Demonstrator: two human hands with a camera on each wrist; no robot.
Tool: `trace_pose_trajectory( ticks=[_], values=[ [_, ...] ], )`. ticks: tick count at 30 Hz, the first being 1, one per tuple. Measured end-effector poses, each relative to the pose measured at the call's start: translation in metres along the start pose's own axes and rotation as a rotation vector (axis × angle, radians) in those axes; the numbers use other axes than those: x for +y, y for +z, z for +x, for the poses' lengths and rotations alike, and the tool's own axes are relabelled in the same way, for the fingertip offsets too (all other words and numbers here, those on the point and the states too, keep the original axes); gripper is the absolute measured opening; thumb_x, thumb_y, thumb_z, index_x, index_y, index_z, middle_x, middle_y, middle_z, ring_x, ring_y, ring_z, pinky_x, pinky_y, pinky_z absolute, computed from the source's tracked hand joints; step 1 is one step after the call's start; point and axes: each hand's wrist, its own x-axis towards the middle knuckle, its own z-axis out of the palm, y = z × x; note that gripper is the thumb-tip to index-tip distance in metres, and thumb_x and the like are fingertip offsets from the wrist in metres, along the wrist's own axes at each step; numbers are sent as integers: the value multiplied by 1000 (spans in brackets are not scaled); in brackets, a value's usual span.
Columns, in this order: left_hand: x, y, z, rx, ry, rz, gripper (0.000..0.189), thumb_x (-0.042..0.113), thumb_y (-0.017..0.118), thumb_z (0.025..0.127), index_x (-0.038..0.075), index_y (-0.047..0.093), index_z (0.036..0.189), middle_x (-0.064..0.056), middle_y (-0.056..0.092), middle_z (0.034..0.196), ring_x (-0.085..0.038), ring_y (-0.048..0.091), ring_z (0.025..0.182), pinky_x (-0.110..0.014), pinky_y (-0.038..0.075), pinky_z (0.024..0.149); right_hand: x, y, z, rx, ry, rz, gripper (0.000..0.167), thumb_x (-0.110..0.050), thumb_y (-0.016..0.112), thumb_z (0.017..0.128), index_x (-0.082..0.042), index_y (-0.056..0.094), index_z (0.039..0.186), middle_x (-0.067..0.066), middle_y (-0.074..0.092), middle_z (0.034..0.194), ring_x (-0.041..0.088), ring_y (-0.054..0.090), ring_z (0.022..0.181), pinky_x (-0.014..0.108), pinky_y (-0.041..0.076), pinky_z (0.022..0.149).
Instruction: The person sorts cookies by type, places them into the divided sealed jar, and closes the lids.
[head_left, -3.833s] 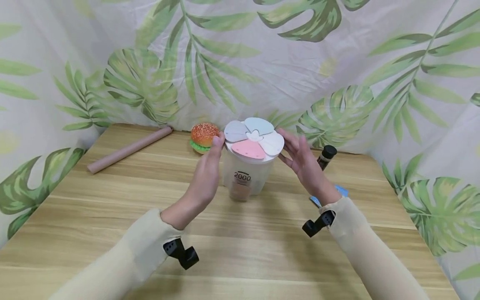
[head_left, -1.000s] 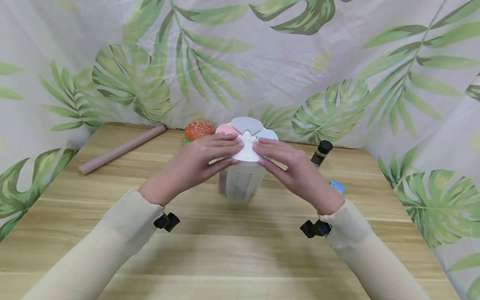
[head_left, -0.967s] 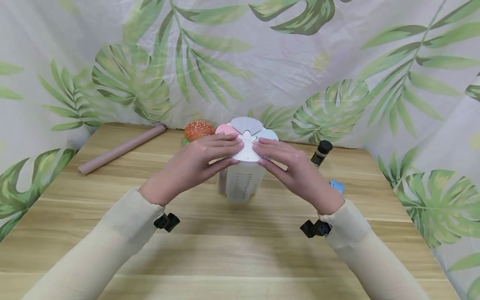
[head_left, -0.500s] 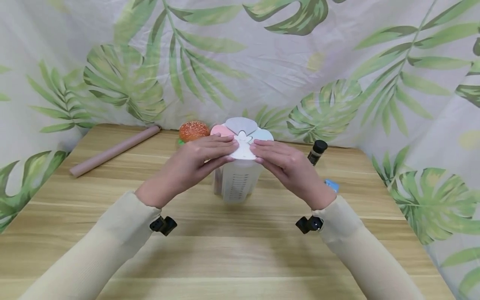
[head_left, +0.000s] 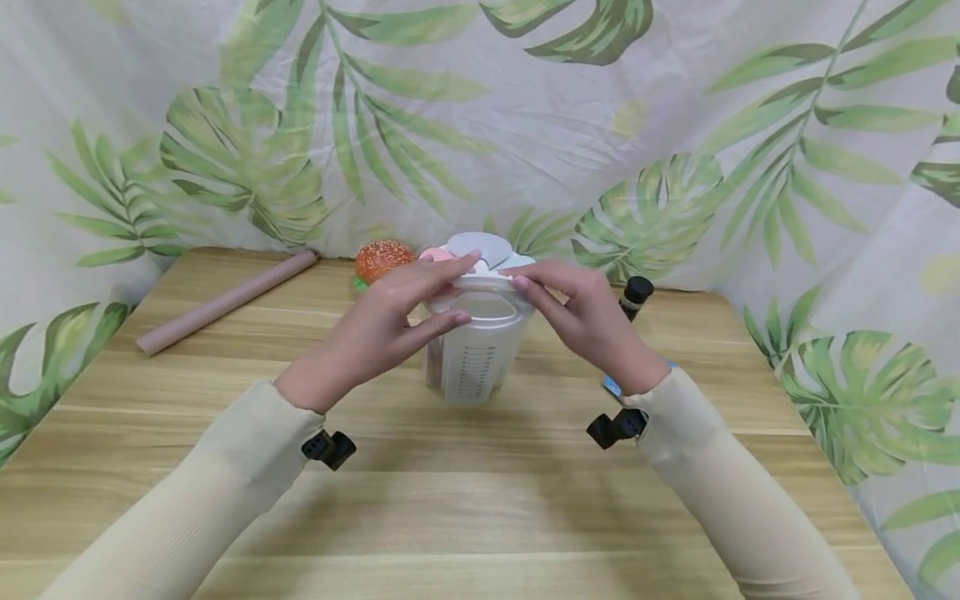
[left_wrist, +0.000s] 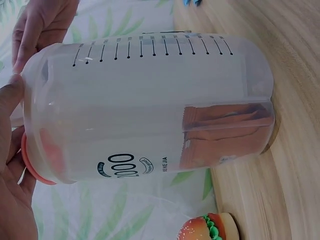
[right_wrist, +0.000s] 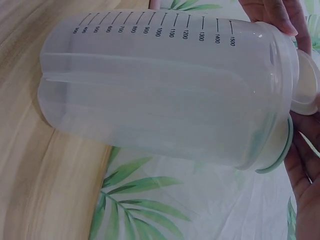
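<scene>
Canister (head_left: 480, 367) stands upright on the table (head_left: 480, 508), beneath the fingers. Right hand (head_left: 588, 312): fingers pinch the raised flap (right_wrist: 305, 92). Left hand (head_left: 378, 315): thumb wide of fingers. Judged light, stiff, somewhat slippery; steady it round the middle

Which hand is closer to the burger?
Left. The left hand is in front of the burger; the right hand is farther, at the right of the container.
</scene>
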Motion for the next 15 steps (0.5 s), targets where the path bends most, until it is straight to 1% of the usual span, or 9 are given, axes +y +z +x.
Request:
trace_pose_trajectory(
  ticks=[1, 3, 7, 10, 14, 15],
  values=[
    [0, 0, 0, 6, 5, 12, 68, 15, 81, 92, 9, 53, 154, -8, 70, 139, -21, 68, 112, -42, 54, 104, 0, 0, 2, 2, 14, 2, 18, -4, 66, 101, 0, 78, 114, 14, 79, 113, 24, 75, 106, 36, 62, 92],
    [0, -1, -1, 19, 13, 30, 73, 16, 82, 91, 10, 50, 156, -8, 73, 131, -22, 68, 109, -43, 53, 103, -1, 1, 7, 5, 44, 9, 18, -7, 65, 103, 1, 78, 113, 14, 80, 110, 23, 75, 102, 36, 63, 89],
    [0, -1, -1, 18, 6, 54, 78, 19, 83, 91, 9, 46, 159, -8, 74, 123, -24, 68, 110, -46, 47, 118, -1, 1, 15, 11, 112, 32, 19, -11, 64, 104, 1, 77, 113, 14, 80, 104, 20, 74, 94, 30, 65, 82],
    [1, 0, 0, 4, -9, 45, 79, 20, 82, 91, 9, 43, 160, -9, 72, 130, -26, 67, 118, -50, 36, 128, -2, -1, 19, 11, 145, 35, 19, -12, 65, 104, 1, 77, 111, 14, 79, 100, 20, 73, 90, 28, 64, 79],
    [0, -1, 1, -1, -15, 26, 81, 18, 83, 91, 8, 42, 160, -11, 69, 138, -27, 65, 125, -50, 35, 128, -1, -1, 22, 13, 152, 26, 19, -11, 65, 104, 1, 78, 110, 15, 79, 99, 23, 74, 89, 26, 61, 77],
    [-1, -1, 1, 0, -15, 26, 81, 18, 83, 91, 8, 42, 160, -11, 69, 138, -28, 65, 125, -50, 35, 128, -1, -1, 22, 16, 152, 29, 19, -11, 65, 104, 1, 78, 109, 15, 79, 98, 23, 74, 88, 23, 60, 75]
  ],
)
